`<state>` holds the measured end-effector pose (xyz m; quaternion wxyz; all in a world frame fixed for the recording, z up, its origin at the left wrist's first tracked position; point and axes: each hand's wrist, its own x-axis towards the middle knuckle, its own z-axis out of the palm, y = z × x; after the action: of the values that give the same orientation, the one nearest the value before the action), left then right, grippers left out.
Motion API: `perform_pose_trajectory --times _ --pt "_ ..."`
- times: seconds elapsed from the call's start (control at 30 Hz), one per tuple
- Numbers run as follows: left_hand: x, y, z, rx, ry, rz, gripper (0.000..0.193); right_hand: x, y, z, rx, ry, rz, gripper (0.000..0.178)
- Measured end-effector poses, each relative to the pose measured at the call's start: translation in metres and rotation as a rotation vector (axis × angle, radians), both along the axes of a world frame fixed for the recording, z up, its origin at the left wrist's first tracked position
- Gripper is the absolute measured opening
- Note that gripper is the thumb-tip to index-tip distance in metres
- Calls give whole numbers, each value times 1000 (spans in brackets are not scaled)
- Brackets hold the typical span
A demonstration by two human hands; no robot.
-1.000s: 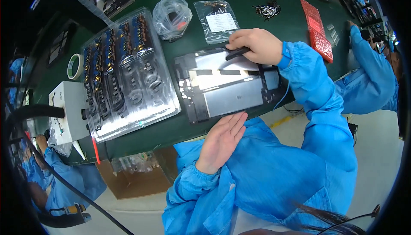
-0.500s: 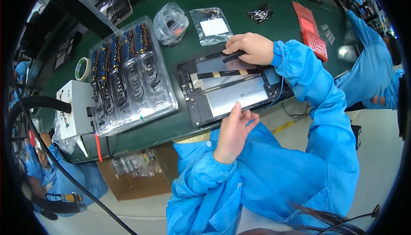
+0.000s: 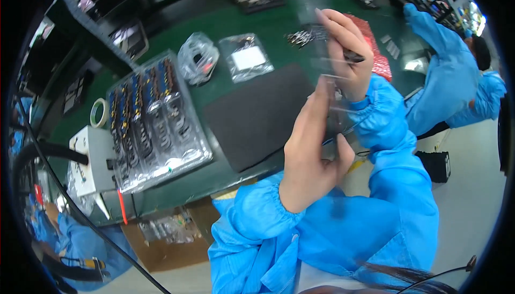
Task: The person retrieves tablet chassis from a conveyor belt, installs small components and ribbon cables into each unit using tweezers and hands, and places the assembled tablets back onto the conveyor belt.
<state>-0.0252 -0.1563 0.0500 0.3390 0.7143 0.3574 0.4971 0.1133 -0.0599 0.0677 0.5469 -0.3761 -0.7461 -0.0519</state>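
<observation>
Tilted up nearly edge-on and smeared by motion, an opened tablet (image 3: 319,48) is between my two hands, above the bench. My left hand (image 3: 311,146) grips it from the near left, fingers stretched along its face and thumb at the lower edge. My right hand (image 3: 348,53) grips its far right side, fingers bent. A short black tool (image 3: 353,56) shows at the right palm; its kind is not clear. Beneath and to the left lies a dark grey mat (image 3: 252,114) on the green bench.
Left stands a clear plastic tray (image 3: 188,154) of flex-cable parts, beside a white box (image 3: 96,157) and a tape roll (image 3: 99,113). Farther back are plastic bags (image 3: 197,61), small metal parts (image 3: 299,38) and red bubble wrap (image 3: 381,63). Another person's blue sleeve (image 3: 442,74) is at right.
The tablet has been lifted off the mat and tipped up on edge, baring the mat. My left hand has moved up onto it; my right hand has risen with it. The view has shifted slightly.
</observation>
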Motion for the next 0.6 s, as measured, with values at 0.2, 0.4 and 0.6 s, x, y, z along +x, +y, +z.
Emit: perform_pose_trajectory --times 0.2,0.4,0.6 --pt "18 16 -8 384 196 251 62 7 7 -5 -50 25 12 35" --pt "25 3 -25 495 353 468 49 20 13 1 -215 130 86 34" --pt "22 3 -30 528 402 577 43 23 22 -8 -412 226 209 33"
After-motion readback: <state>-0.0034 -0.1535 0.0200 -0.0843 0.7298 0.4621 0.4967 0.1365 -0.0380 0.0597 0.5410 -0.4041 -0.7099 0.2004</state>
